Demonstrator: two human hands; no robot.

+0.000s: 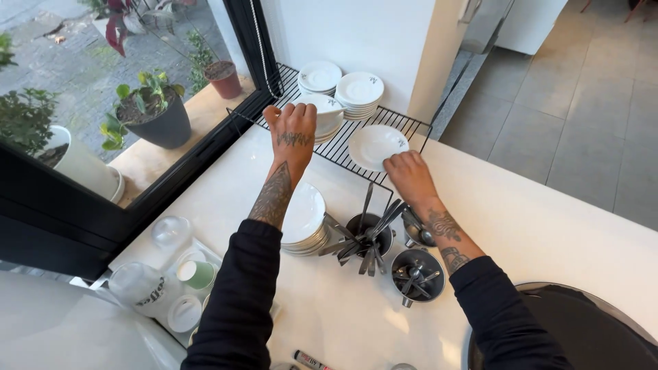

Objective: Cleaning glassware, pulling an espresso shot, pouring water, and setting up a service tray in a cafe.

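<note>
Left hand [293, 133] reaches forward, fingers curled over the edge of a stack of white saucers [322, 115] on the black wire rack [404, 125], gripping it from above. Right hand [410, 177] holds the near rim of a single white saucer [375, 145] lying flat on the rack, just ahead of its fingers. Two more saucer stacks [343, 83] sit beyond both hands, against the wall. Under the left forearm, a pile of white plates [305, 216] on the counter [548, 219]. Below the right wrist, metal cups of cutlery [370, 236]. Left of the left elbow, a green cup [198, 273] and glasses. Potted plants [154, 109] outside the window, far left.
</note>
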